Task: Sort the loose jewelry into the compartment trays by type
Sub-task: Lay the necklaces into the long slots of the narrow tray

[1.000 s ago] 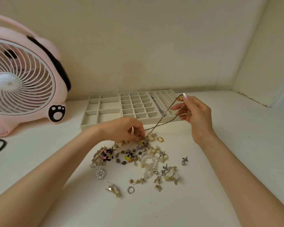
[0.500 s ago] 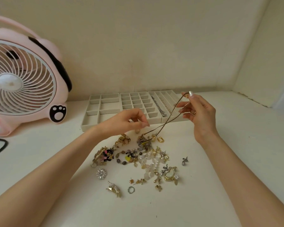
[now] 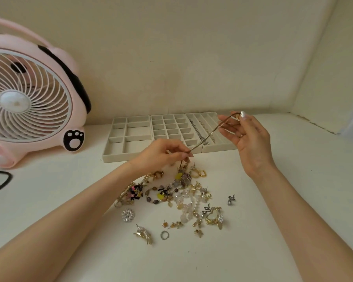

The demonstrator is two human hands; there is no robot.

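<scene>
Gold chain (image 3: pixel 209 134) runs taut and slanted above the jewelry pile (image 3: pixel 177 194), and we see it held at both ends. The right hand (image 3: pixel 251 139), raised beyond the pile and to its right, pinches the chain's upper end between thumb and forefinger, its other fingers spread loose. The left hand (image 3: pixel 161 155), just over the pile's far edge, has its fingers curled and pinches the chain's lower end, from which a short length drops into the heap. Whether that length is tangled with other pieces we cannot tell. The pile lies on the cream table (image 3: pixel 293 180): beads, pearls, gold earrings and charms heaped together. Behind the pile we find three grey compartment trays side by side: the left tray (image 3: pixel 114 158) with large cells, the middle tray (image 3: pixel 167 127) with small square cells, the right tray (image 3: pixel 218 148) with long slots, two of which hold thin chains (image 3: pixel 198 131). Right of the pile, apart from it, sits a snake ring (image 3: pixel 231 200); in front of it lie a silver ring (image 3: pixel 164 235), a gold brooch (image 3: pixel 144 234) and a snowflake brooch (image 3: pixel 128 215). Far left of the pile stands a pink fan (image 3: pixel 29 94), with a black cable (image 3: pixel 0 182) below it.
</scene>
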